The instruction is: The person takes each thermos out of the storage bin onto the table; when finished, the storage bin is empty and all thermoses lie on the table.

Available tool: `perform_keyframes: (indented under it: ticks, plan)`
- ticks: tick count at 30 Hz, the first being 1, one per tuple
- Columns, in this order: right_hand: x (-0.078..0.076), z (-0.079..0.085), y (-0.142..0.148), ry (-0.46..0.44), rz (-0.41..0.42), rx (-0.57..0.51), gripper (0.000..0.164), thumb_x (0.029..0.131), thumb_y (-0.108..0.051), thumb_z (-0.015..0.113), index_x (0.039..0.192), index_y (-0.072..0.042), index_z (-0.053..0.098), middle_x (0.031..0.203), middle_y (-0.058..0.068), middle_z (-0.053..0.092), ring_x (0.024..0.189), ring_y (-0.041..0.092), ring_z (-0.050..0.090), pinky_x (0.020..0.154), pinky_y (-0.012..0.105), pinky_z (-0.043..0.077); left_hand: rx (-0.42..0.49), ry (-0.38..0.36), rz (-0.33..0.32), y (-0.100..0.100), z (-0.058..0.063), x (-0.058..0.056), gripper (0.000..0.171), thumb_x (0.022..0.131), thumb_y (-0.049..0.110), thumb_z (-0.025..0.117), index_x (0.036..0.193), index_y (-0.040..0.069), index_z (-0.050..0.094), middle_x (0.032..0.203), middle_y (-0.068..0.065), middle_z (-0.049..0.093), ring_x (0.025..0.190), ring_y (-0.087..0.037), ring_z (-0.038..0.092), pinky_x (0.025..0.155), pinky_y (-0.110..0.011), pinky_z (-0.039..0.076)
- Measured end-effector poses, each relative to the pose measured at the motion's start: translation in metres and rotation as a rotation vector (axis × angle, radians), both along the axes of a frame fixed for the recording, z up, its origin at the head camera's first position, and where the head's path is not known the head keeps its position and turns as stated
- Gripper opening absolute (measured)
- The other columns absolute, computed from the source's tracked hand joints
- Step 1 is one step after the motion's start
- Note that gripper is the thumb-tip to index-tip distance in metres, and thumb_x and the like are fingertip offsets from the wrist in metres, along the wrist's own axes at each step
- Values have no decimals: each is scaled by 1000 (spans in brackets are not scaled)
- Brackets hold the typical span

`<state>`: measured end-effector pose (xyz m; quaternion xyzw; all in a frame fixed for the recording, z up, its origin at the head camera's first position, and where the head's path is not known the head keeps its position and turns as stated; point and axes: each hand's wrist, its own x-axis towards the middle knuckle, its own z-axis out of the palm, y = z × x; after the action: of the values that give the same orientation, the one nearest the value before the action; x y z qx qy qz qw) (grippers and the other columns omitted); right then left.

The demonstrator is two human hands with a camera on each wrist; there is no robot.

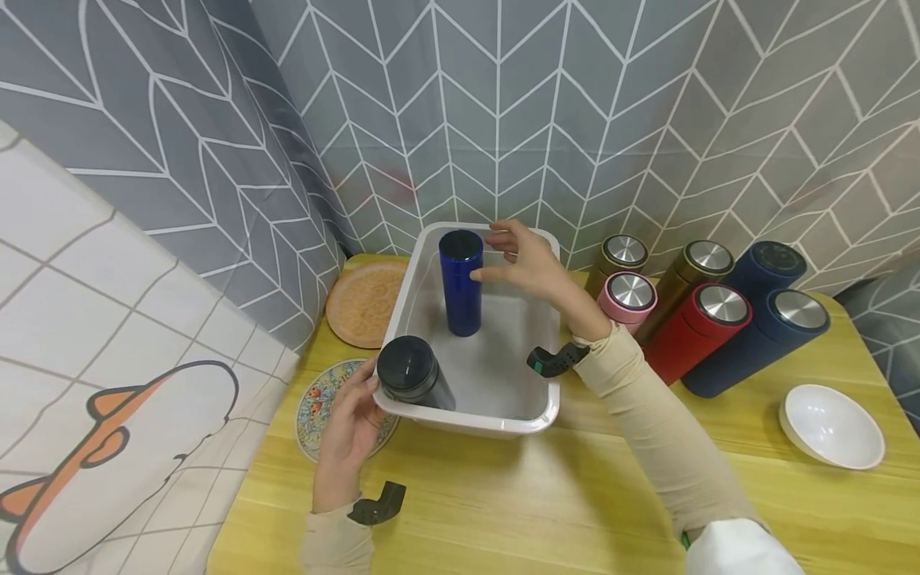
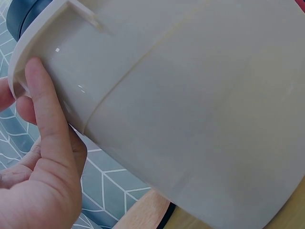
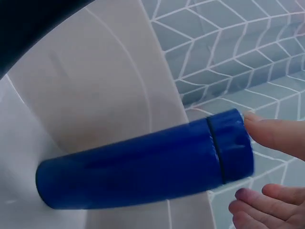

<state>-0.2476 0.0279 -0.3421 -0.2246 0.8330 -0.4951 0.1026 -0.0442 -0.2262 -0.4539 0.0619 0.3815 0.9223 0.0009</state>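
A white plastic basin (image 1: 496,426) sits on the wooden table with two bottles standing in it. One is a shiny blue thermos (image 1: 463,291) with a dark top, toward the back. The other, a dark grey thermos (image 1: 410,367) with a black lid, leans at the front-left corner. My left hand (image 1: 352,419) grips the basin's rim at that corner; the left wrist view shows its fingers against the outer wall (image 2: 167,105). Beside the blue thermos's lid (image 3: 233,145), my right hand (image 1: 528,259) has its thumb and fingers spread, thumb tip right at the lid's edge.
Several thermoses stand right of the basin, among them a pink one (image 1: 628,299), a red one (image 1: 693,331) and a navy one (image 1: 755,343). A white bowl (image 1: 834,427) lies farther right. Left are a round wooden plate (image 1: 366,303) and a patterned plate (image 1: 316,407). Curtains hang behind.
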Motion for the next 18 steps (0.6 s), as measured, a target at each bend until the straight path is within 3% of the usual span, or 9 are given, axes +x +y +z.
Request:
perform_keyframes:
  ticks: [5, 18]
  plan:
    - [-6, -6, -12, -13, 27, 41, 90, 80, -19, 83, 152, 1, 33, 152, 21, 47, 142, 35, 46, 121, 45, 40, 7, 16, -13, 0, -1, -1, 52, 102, -5, 24, 128, 10, 66, 119, -1, 70, 95, -8, 72, 79, -18, 61]
    - [-12, -21, -26, 12, 47, 10, 83, 78, -22, 87, 146, -3, 45, 144, 15, 57, 138, 35, 53, 118, 46, 44, 12, 3, -3, 0, -1, -1, 52, 101, -5, 24, 127, 11, 66, 118, 0, 69, 96, -8, 72, 79, -18, 62]
